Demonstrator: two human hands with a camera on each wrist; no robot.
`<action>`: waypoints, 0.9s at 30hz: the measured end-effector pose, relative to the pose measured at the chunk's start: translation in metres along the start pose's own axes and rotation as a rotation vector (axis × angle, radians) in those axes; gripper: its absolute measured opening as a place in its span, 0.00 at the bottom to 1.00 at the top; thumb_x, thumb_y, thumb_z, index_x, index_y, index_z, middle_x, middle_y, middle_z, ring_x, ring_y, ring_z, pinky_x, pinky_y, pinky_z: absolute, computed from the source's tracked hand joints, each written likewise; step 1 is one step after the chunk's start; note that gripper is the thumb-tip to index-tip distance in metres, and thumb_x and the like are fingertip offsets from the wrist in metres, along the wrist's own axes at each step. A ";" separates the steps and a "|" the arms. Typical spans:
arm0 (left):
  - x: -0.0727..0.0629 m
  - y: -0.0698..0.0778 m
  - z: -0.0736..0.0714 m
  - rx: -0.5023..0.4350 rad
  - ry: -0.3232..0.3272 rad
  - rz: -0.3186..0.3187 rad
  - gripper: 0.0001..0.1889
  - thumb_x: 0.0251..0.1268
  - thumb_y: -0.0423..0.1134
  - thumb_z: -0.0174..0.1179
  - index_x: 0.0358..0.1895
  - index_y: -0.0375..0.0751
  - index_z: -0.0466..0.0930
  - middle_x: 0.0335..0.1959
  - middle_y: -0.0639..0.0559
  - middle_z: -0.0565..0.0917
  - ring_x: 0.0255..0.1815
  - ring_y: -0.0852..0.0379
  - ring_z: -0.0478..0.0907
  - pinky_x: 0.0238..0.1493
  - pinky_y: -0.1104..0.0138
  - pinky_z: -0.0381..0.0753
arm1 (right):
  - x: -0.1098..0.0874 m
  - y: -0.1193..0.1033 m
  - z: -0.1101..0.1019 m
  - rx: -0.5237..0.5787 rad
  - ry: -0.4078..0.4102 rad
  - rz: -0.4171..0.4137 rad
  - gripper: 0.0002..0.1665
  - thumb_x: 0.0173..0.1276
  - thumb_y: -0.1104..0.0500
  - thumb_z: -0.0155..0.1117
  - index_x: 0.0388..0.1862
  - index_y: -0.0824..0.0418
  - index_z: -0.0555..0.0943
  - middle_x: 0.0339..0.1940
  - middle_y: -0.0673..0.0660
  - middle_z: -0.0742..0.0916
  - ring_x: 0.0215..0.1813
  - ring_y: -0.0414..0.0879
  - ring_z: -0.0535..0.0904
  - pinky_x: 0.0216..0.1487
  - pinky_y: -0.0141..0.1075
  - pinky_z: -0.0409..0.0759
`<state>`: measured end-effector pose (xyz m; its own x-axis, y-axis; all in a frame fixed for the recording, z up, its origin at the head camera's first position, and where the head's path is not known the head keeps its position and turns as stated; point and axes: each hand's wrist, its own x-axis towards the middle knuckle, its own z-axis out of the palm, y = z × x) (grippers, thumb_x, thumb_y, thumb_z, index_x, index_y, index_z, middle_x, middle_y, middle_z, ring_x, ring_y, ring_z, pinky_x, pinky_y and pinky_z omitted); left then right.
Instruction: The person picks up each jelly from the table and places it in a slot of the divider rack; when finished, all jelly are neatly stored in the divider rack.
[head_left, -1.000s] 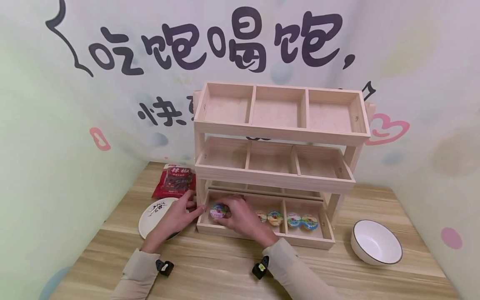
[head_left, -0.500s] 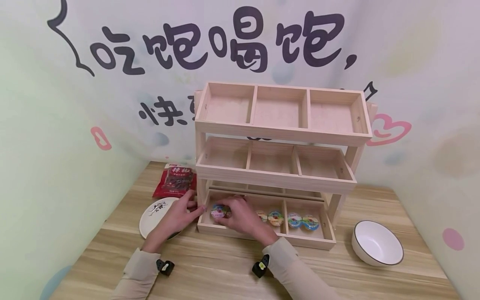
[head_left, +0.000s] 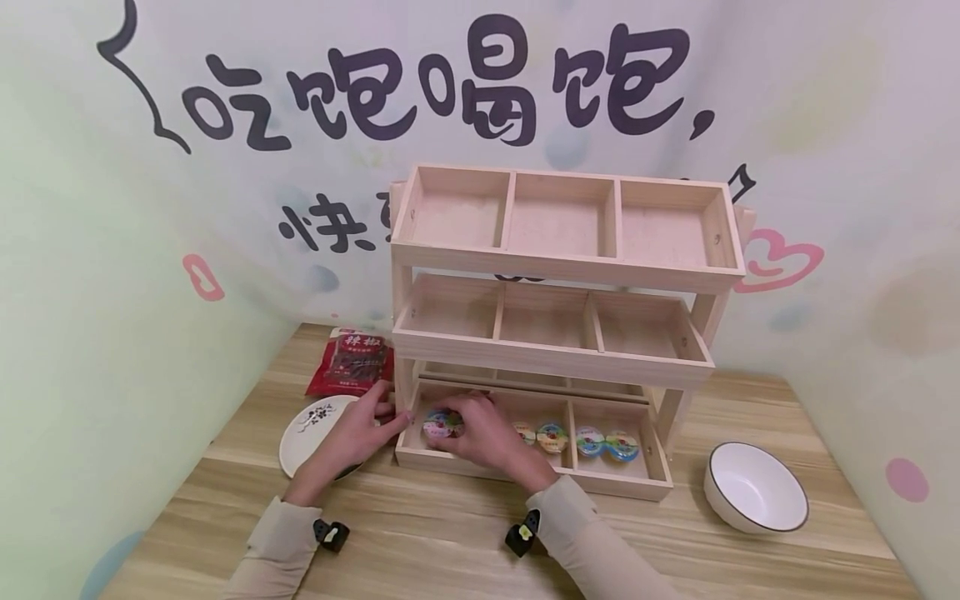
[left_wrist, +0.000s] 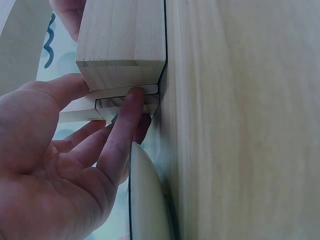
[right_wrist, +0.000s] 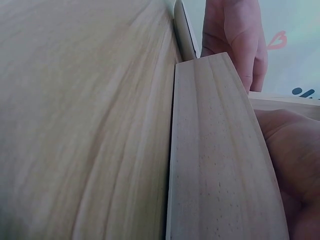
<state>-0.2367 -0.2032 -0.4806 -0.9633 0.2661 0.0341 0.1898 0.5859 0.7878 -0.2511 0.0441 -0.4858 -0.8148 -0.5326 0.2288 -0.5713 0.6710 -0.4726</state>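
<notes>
My right hand (head_left: 483, 429) reaches into the left compartment of the rack's bottom tray (head_left: 525, 477). Its thumb and fingers pinch a small jelly cup (head_left: 439, 423) with a colourful printed lid, partly covered by the hand. At the tray's left end, my left hand (head_left: 362, 429) touches the wood, thumb at the top edge. In the left wrist view the left index finger (left_wrist: 122, 127) lies extended against the wooden end. A yellow-lidded jelly cup (head_left: 552, 437) sits in the middle compartment, another beside it half hidden. Two blue-edged jelly cups, one at the right (head_left: 621, 445), share the right compartment.
The wooden rack's middle tray (head_left: 551, 350) and top tray (head_left: 566, 261) each have three compartments. A patterned plate (head_left: 297, 437) lies under the left forearm, with a red chili packet (head_left: 351, 362) behind it. A white bowl (head_left: 756, 487) stands right of the rack.
The jelly cup has shifted very slightly to the right under my right fingers. Both hands otherwise keep their places.
</notes>
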 end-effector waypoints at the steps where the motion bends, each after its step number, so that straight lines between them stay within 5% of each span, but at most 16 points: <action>1: 0.000 0.000 0.000 -0.001 0.000 -0.001 0.30 0.81 0.43 0.64 0.77 0.36 0.66 0.70 0.29 0.82 0.69 0.36 0.84 0.68 0.43 0.85 | 0.000 0.000 0.000 -0.001 0.001 0.001 0.31 0.65 0.42 0.83 0.63 0.52 0.89 0.55 0.49 0.94 0.56 0.47 0.87 0.66 0.54 0.80; 20: 0.005 0.003 0.005 -0.001 -0.005 0.010 0.29 0.81 0.43 0.65 0.76 0.35 0.67 0.68 0.29 0.84 0.68 0.36 0.85 0.68 0.43 0.85 | -0.007 0.003 -0.006 0.004 0.011 0.000 0.30 0.66 0.42 0.82 0.63 0.52 0.88 0.53 0.50 0.94 0.54 0.47 0.87 0.62 0.51 0.82; 27: 0.006 0.002 0.004 0.008 -0.009 0.011 0.29 0.81 0.44 0.65 0.76 0.35 0.67 0.69 0.29 0.83 0.69 0.35 0.85 0.67 0.43 0.85 | -0.022 0.010 -0.015 0.111 0.080 -0.018 0.32 0.72 0.47 0.79 0.70 0.59 0.83 0.64 0.57 0.90 0.60 0.49 0.87 0.62 0.48 0.87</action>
<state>-0.2412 -0.1976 -0.4813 -0.9593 0.2798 0.0373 0.2022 0.5889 0.7825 -0.2399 0.0702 -0.4826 -0.8125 -0.4978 0.3032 -0.5749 0.5983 -0.5582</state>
